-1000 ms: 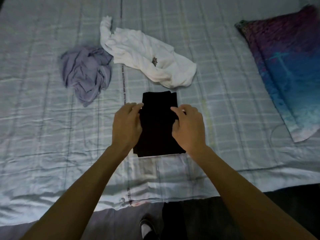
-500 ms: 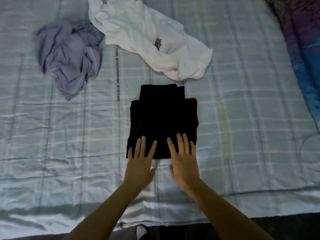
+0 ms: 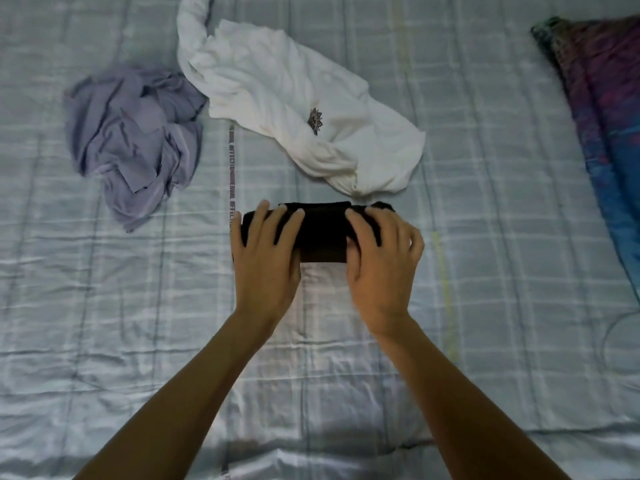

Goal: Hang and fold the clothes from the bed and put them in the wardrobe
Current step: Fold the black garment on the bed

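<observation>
A black garment, folded into a short thick bundle, lies on the bed in front of me. My left hand rests on its left part with fingers spread and fairly straight, reaching to its far edge. On the bundle's right end sits my right hand, its fingers bent over the cloth. A crumpled white shirt with a small dark emblem lies just beyond the bundle. A crumpled lilac garment lies to the far left.
The bed is covered by a pale grey checked sheet with a printed text stripe. A purple and blue patterned pillow lies at the right edge. The bed's near edge runs along the bottom right.
The black garment's near half has been folded over away from me, leaving a bundle half as long. Both hands moved forward from its near edge onto its top.
</observation>
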`<state>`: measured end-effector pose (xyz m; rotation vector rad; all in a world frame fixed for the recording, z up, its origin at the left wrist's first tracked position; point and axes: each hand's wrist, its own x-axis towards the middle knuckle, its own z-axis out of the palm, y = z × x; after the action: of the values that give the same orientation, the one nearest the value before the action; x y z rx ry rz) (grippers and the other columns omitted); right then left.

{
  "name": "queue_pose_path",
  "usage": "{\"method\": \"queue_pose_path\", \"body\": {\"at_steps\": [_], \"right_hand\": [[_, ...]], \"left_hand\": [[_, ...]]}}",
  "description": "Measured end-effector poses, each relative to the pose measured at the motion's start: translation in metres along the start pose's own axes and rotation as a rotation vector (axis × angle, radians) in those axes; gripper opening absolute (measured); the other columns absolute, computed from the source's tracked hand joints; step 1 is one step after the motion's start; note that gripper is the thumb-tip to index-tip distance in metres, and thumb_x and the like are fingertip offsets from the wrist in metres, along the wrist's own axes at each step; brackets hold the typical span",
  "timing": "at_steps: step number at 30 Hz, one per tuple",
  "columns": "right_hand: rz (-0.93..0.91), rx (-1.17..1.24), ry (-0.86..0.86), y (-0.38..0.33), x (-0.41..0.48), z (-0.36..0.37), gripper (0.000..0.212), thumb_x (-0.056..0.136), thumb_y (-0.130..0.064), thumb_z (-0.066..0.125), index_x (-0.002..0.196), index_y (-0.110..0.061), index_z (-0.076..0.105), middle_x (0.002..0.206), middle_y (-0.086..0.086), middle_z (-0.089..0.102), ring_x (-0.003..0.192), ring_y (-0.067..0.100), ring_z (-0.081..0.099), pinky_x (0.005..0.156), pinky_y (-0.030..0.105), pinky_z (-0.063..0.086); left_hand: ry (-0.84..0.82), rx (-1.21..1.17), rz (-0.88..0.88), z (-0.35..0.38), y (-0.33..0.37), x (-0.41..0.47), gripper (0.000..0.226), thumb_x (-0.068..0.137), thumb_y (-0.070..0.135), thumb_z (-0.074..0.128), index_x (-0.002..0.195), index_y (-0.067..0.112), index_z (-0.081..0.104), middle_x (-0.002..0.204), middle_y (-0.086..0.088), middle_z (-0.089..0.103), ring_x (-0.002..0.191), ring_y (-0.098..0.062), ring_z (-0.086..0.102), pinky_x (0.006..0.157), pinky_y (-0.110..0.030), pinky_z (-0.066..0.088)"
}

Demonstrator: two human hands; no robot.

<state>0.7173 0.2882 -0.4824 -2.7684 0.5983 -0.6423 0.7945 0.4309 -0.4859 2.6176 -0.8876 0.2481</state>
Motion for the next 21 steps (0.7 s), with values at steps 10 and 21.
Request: {"method": "queue_pose_path", "body": {"at_steps": [10, 21], "right_hand": [[-0.052, 0.007, -0.406, 0.033, -0.065, 0.027, 0.028, 0.073, -0.025, 0.065, 0.097, -0.014, 0.060, 0.094, 0.008, 0.058, 0.088, 0.028, 0.058, 0.087, 0.041, 0.038], [-0.168, -0.122, -0.716, 0.024, -0.026, 0.078, 0.108, 0.072, -0.051, 0.070, 0.152, -0.018, 0.005, 0.159, 0.015, 0.001, 0.146, 0.031, -0.007, 0.117, 0.049, 0.000]], "left_hand": [[-0.451, -0.056, -0.025, 0.037, -0.008, -0.048, 0.032, 0.082, 0.034, 0.053, 0.099, 0.010, 0.065, 0.101, -0.012, 0.062, 0.095, -0.031, 0.059, 0.087, -0.043, 0.045], [-0.562, 0.144, 0.066, 0.078, -0.028, -0.027, 0.093, 0.081, 0.060, 0.048, 0.151, 0.014, 0.008, 0.156, -0.019, 0.001, 0.145, -0.033, 0.001, 0.116, -0.052, 0.007]]}}
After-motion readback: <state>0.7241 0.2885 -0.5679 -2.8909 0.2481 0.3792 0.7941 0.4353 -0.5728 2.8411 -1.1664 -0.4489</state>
